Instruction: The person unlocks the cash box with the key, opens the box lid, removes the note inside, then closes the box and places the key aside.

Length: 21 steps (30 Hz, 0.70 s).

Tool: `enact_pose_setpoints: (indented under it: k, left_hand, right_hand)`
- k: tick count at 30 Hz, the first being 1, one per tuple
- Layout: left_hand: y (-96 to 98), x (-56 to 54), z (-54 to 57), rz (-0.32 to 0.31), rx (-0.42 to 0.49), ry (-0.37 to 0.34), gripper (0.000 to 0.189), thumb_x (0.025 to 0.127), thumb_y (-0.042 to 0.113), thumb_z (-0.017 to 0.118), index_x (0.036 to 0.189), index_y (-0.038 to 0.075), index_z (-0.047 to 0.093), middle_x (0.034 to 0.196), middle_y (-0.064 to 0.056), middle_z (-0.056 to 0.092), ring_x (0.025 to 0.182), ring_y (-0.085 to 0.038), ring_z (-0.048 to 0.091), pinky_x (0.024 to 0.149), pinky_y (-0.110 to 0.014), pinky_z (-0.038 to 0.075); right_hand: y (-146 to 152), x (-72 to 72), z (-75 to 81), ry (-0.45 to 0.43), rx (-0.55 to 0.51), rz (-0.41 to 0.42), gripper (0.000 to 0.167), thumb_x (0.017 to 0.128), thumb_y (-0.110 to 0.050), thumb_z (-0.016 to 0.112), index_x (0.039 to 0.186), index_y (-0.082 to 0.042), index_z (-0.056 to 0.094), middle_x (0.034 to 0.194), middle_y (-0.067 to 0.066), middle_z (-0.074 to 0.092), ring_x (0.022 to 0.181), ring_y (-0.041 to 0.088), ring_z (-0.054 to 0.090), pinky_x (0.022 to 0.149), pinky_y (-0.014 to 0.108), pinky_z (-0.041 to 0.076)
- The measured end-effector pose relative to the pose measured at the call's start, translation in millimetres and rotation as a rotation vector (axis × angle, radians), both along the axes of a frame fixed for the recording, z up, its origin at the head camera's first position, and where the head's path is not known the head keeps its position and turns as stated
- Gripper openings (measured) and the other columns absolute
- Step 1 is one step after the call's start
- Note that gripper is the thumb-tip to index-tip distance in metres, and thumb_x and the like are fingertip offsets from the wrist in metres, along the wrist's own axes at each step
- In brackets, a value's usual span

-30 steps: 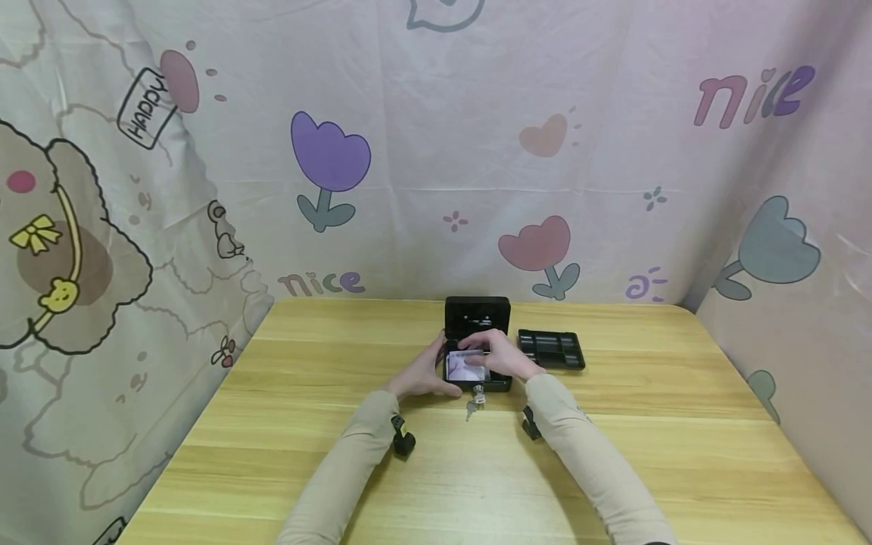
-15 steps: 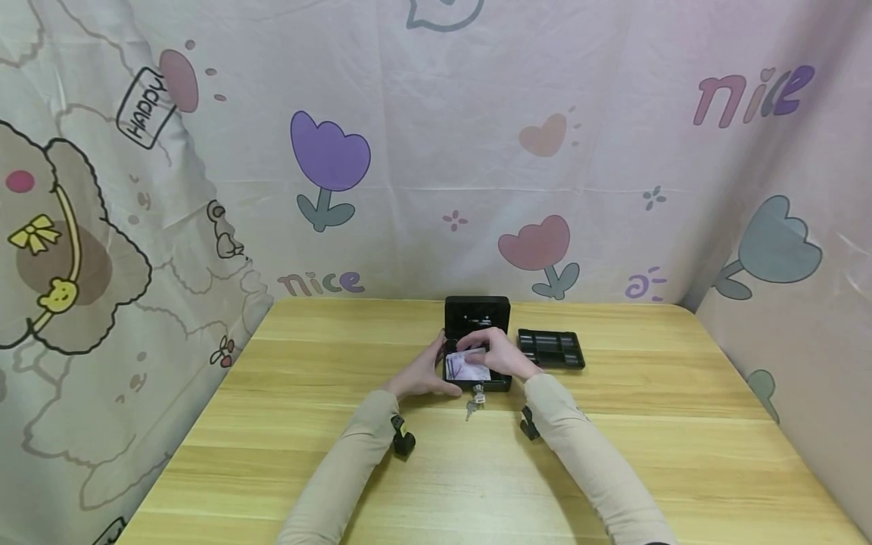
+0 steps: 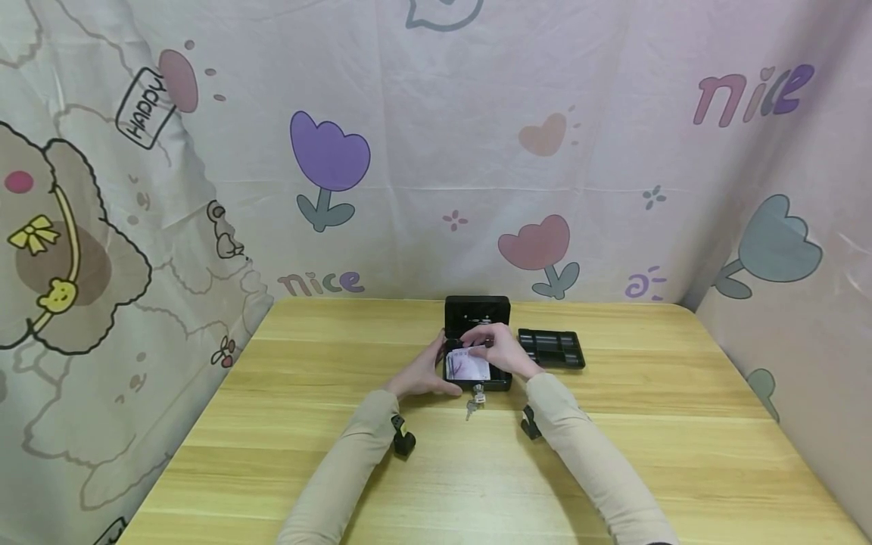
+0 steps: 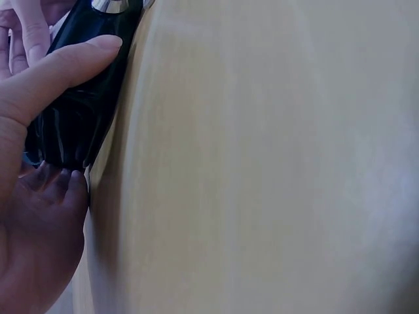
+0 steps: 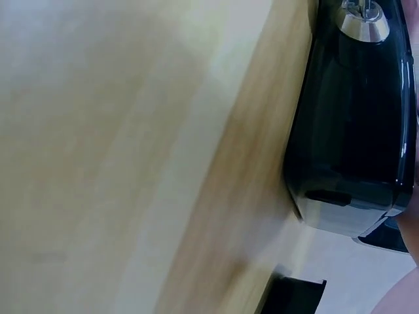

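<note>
A black cash box (image 3: 499,384) stands on the table, its lid (image 3: 477,312) raised at the back. Its left side is held by my left hand (image 3: 422,373), thumb along the front wall (image 4: 82,108) and fingers at the side. Over the opening, my right hand (image 3: 502,351) has its thumb and fingers curled at the upper edge of pale purple banknotes (image 3: 468,368), apparently pinching them. The fingertips behind the notes are hidden. A ring of keys (image 3: 472,407) hangs from the front lock (image 5: 364,23).
To the box's right lies a black compartment tray (image 3: 552,350). The wooden table (image 3: 470,484) reaches toward me and to both sides. A printed curtain (image 3: 422,151) hangs behind it.
The banknotes have shifted within the box, swinging right and then settling a little further back under my right hand. That hand has risen slightly; the left has kept its hold.
</note>
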<state>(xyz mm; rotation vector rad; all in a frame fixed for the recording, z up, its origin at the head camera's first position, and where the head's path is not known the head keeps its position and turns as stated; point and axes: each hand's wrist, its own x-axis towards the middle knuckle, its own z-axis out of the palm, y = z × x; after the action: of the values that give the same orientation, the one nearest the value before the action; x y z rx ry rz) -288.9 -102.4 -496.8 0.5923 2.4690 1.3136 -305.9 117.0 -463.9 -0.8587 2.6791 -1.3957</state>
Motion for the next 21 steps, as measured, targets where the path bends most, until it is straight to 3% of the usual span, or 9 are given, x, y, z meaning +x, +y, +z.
enact_pose_setpoints:
  k: [7, 14, 21]
  left_hand:
    - [-0.3, -0.4, 0.3, -0.003, -0.005, 0.002, 0.133, 0.071, 0.023, 0.092, 0.161, 0.003, -0.005, 0.168, -0.024, 0.008, 0.156, -0.037, 0.019, 0.129, -0.046, 0.021]
    - [-0.8, -1.1, 0.1, -0.007, -0.006, 0.02, 0.132, 0.072, 0.023, 0.092, 0.161, 0.001, -0.003, 0.168, -0.025, 0.008, 0.155, -0.038, 0.02, 0.129, -0.047, 0.02]
    - [-0.8, -2.1, -1.2, -0.028, 0.013, 0.036, 0.134, 0.07, 0.021, 0.092, 0.161, 0.002, -0.005, 0.168, -0.023, 0.008, 0.156, -0.037, 0.019, 0.129, -0.046, 0.019]
  right_hand:
    - [0.8, 1.7, 2.1, 0.003, -0.05, -0.092, 0.023, 0.09, 0.0, 0.07, 0.113, -0.002, 0.074, 0.108, 0.014, 0.076, 0.095, 0.023, 0.069, 0.08, 0.027, 0.059]
    - [2.0, 2.8, 5.3, 0.024, -0.118, -0.151, 0.02, 0.09, -0.001, 0.071, 0.11, 0.001, 0.074, 0.107, 0.017, 0.076, 0.098, 0.029, 0.073, 0.087, 0.039, 0.062]
    - [8.4, 5.8, 11.9, 0.049, -0.166, -0.17, 0.021, 0.089, -0.002, 0.073, 0.109, 0.002, 0.074, 0.109, 0.018, 0.076, 0.097, 0.03, 0.073, 0.085, 0.031, 0.062]
